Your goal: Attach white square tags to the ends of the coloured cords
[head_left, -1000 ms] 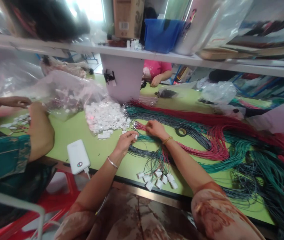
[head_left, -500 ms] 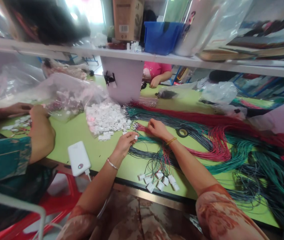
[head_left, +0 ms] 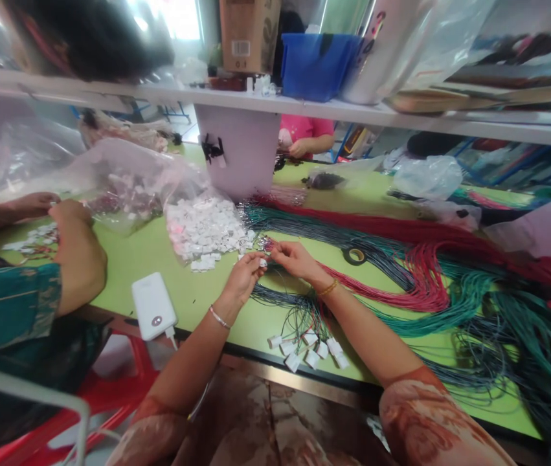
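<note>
My left hand (head_left: 245, 277) is closed on a small white connector (head_left: 263, 263) between thumb and fingertips. Facing it, my right hand (head_left: 295, 260) is pinched close to that connector; what its fingertips hold is too small to make out. Red wires (head_left: 377, 283), green wires (head_left: 430, 323) and dark wires (head_left: 278, 296) run across the table around my hands. Behind my left hand, white connectors (head_left: 207, 226) lie heaped in an open plastic bag. Several wired connectors (head_left: 311, 358) rest near the table's front edge.
Black tape (head_left: 354, 255) lies among the wires. A white power bank (head_left: 153, 306) with a cable is at the left. A co-worker's arm (head_left: 78, 252) is further left, and another person (head_left: 307, 136) sits across. A shelf (head_left: 236, 97) spans the back.
My right hand has moved left and down from the red wire ends to the connector in my left hand. My left hand has barely moved. The hands of the person across have shifted.
</note>
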### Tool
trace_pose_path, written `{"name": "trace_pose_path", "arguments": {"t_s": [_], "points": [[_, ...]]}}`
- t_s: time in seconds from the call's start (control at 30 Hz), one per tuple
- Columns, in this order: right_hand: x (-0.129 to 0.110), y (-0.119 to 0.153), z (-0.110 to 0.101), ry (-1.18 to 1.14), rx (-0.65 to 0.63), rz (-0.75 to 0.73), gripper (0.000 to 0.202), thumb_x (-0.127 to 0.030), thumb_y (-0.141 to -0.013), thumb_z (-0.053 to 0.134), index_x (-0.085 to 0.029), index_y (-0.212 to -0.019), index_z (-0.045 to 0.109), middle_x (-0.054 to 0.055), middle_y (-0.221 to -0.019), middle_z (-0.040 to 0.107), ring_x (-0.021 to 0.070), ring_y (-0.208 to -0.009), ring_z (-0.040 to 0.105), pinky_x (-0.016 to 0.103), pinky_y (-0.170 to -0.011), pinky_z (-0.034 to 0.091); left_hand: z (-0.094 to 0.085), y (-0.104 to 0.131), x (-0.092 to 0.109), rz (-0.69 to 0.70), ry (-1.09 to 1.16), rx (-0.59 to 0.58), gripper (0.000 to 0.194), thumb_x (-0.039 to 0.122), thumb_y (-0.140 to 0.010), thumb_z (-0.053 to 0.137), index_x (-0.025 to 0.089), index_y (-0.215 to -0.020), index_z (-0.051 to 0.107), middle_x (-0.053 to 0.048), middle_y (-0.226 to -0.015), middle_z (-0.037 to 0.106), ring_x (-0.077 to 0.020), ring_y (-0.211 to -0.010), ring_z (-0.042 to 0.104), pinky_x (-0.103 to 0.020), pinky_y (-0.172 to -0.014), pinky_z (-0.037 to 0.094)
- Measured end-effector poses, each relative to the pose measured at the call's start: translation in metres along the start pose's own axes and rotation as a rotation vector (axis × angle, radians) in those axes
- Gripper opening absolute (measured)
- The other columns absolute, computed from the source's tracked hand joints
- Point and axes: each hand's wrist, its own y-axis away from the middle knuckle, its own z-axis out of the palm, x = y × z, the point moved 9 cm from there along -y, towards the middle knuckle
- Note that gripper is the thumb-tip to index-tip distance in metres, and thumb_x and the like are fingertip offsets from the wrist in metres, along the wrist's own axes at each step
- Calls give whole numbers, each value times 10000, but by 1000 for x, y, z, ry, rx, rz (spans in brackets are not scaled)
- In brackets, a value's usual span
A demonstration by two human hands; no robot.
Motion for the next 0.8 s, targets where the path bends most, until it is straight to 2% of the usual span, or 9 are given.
{"name": "trace_pose_path", "arguments": {"t_s": [0.17, 0.5, 0.8], "points": [[6, 15, 3, 16, -35, 58, 308, -435, -773, 559, -173, -634, 474, -44, -564, 418, 84, -544, 334, 223, -513, 269, 5, 3, 0, -18, 0, -34, 175, 215, -732, 715, 140, -863, 628, -41, -874, 653, -71, -662, 554, -197, -632, 435], [8, 18, 3, -3, -38, 41, 254, -390, -747, 550, -175, -633, 473, -44, -576, 413, 84, -551, 335, 226, -520, 277, 6, 4, 0, -16, -29, -20, 189, 233, -723, 726, 146, -859, 628, -47, -869, 674, -75, -643, 549, -205, -626, 432], [14, 18, 4, -31, -54, 78, 261, -391, -752, 542, -174, -630, 466, -50, -569, 403, 79, -538, 319, 225, -516, 262, 10, 8, 9, 72, -128, -10, 259, 295, -648, 785, 140, -810, 655, -33, -793, 669, -74, -615, 507, -206, -583, 377]]}}
